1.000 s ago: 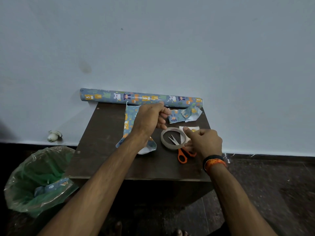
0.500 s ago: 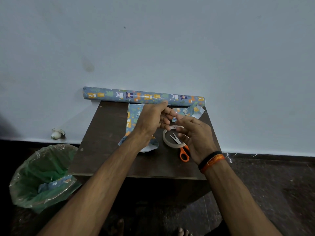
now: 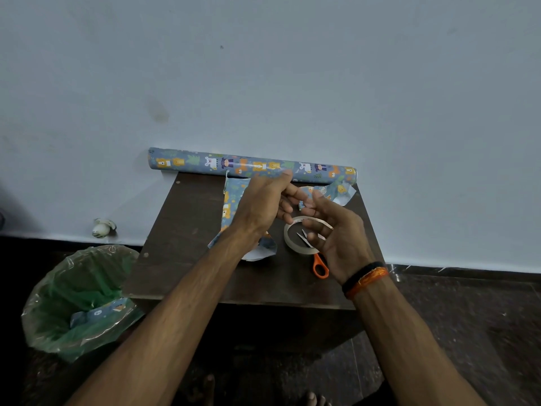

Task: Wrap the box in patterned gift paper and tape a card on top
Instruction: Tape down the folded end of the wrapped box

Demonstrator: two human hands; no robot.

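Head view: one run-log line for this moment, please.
left hand raised, fingers curled | right hand over tape roll | held item unclear | scissors on table | gift paper roll at wall

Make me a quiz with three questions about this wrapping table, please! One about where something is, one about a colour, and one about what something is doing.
1. Where is the roll of gift paper?
A. In the bin
B. At the far edge of the table, against the wall
C. On the floor

2. What colour are the scissors' handles?
A. Orange
B. Pink
C. Black

3. What is the tape roll doing?
A. Standing on its edge
B. Hanging from the wall
C. Lying flat on the table

Answers:
1. B, the roll lies along the table's back edge where it meets the wall.
2. A, an orange loop shows just below the right hand.
3. C, it rests flat on the table, with the scissor tips inside its ring.
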